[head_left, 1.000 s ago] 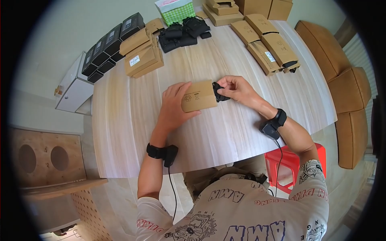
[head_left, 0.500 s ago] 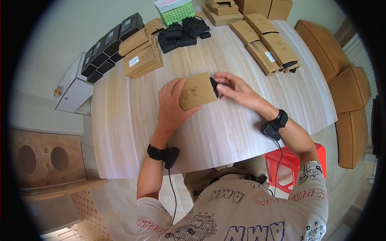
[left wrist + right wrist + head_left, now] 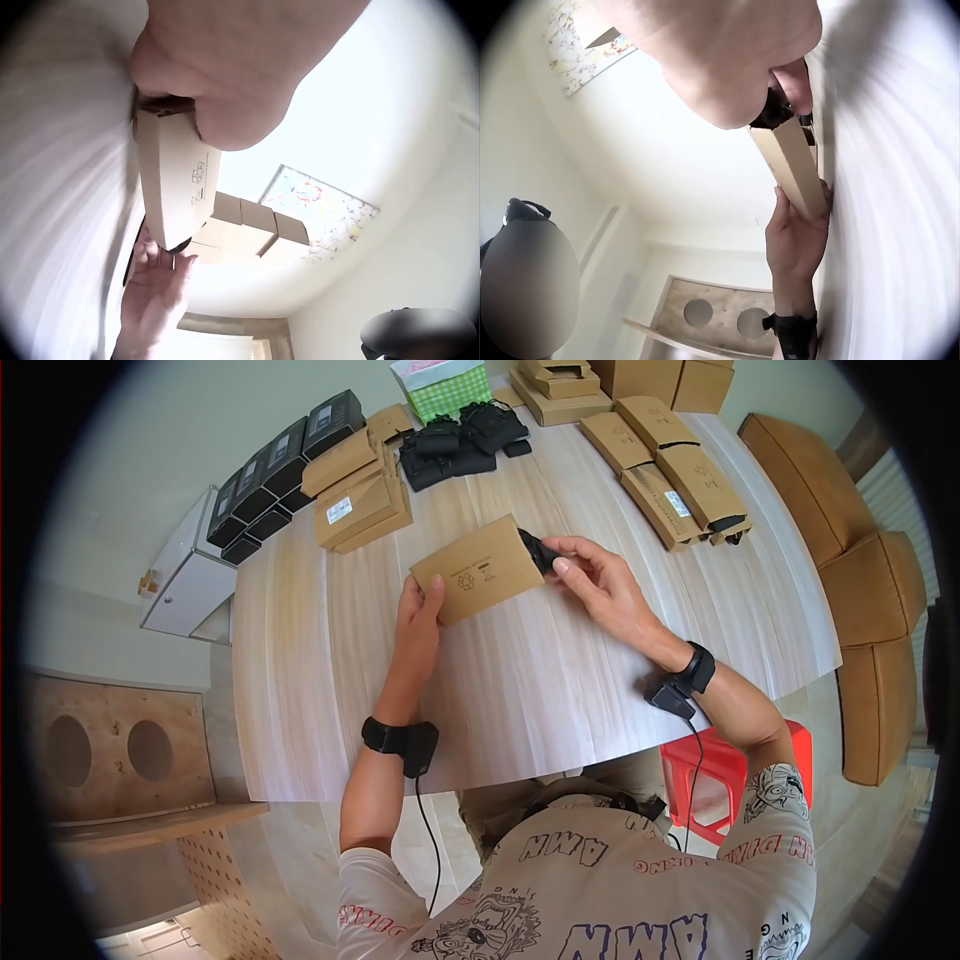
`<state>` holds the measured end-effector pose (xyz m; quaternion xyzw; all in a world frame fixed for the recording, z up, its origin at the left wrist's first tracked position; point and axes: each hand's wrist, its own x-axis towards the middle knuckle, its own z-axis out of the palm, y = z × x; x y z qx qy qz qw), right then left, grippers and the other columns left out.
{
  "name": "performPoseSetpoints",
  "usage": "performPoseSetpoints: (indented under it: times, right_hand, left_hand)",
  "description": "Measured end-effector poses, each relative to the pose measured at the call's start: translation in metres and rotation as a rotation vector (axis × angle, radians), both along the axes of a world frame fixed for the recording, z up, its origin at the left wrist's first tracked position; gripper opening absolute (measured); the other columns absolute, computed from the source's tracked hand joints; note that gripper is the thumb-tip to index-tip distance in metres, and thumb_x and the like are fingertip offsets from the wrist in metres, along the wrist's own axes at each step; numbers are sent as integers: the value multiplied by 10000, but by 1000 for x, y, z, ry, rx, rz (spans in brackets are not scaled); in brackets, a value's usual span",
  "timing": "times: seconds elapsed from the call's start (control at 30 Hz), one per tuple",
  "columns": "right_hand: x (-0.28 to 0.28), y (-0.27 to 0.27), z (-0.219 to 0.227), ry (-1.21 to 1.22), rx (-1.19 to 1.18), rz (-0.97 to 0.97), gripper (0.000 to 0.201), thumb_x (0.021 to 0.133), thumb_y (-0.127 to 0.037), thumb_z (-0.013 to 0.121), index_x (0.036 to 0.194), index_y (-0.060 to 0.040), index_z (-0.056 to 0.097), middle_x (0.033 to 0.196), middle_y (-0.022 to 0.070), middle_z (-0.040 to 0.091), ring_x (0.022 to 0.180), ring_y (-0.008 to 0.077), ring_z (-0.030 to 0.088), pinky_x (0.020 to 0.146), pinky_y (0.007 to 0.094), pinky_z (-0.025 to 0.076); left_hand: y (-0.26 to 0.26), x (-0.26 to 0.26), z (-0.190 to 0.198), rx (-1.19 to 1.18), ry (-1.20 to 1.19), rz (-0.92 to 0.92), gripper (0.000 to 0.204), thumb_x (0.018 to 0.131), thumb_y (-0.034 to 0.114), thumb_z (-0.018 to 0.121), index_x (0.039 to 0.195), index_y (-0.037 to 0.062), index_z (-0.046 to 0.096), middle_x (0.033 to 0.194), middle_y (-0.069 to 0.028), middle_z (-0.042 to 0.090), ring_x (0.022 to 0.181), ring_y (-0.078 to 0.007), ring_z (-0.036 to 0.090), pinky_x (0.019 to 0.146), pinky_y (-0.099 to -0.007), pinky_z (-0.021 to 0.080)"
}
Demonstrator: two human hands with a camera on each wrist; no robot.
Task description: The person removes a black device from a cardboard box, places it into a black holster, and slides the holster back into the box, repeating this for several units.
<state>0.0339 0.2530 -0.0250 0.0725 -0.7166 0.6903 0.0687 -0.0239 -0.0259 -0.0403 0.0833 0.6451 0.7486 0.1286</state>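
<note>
My left hand [image 3: 417, 625] holds the near left corner of a flat brown cardboard box [image 3: 480, 572], thumb on its printed top face and the other fingers mostly hidden beneath. The box lies slanted, its right end farther from the body. Out of that open right end sticks a black pouch [image 3: 538, 550] of soft cloth. Thumb and fingers of my right hand [image 3: 610, 595] pinch the pouch at the opening. In the right wrist view, the black cloth [image 3: 771, 112] shows between the hand and the box's open end; the rest is inside the cardboard.
A pile of black pouches [image 3: 455, 450] lies at the back beside a green checked bag [image 3: 445, 395]. Brown boxes [image 3: 362, 510] and black boxes [image 3: 270, 465] stand back left. More brown boxes [image 3: 690, 475] lie back right. Both wrists wear cabled cameras.
The box has tilted, its right end swinging away from the body. My left hand has slid from across the box to its near left corner. My right hand has stayed at the open end.
</note>
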Motion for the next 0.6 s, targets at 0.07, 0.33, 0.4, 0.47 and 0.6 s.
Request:
performPoseSetpoints:
  times: [0.07,0.33,0.4,0.47,0.6]
  right_hand:
    - [1,0,0,85,105,-20,359,1060,-169,686,1361,26,663,1073,61,701,870,103,610,803,282,522]
    - [5,-2,9,69,317,7,250,1036,-93,695,1251,32,726,952,35,692,791,98,587,722,272,494]
    - [4,-5,9,-141,-183,85,182,1031,-79,706,1176,28,733,942,12,690,766,65,585,690,243,488]
    - [0,-1,7,-201,-162,109,159,1027,-77,716,1153,20,726,943,5,692,756,49,582,677,234,489]
    - [-2,5,-10,-152,65,154,129,1022,-83,728,1107,7,694,884,-28,662,715,33,568,640,229,488]
  left_hand:
    - [0,0,-3,17,8,-1,441,1166,328,494,1468,9,521,1421,-66,614,1342,-121,503,1183,-323,356]
    - [9,11,14,-195,171,2,375,1166,326,498,1399,32,508,1349,-57,602,1270,-127,497,1146,-296,362]
    - [7,8,13,-157,157,-41,396,1166,329,498,1419,24,489,1350,-66,600,1283,-125,490,1150,-299,359]
    - [6,8,13,-166,168,-43,408,1166,327,499,1430,17,481,1353,-71,602,1284,-126,495,1145,-299,366]
    - [11,11,9,-257,272,-109,433,1166,313,498,1460,-2,459,1356,-80,606,1271,-126,513,1124,-296,391]
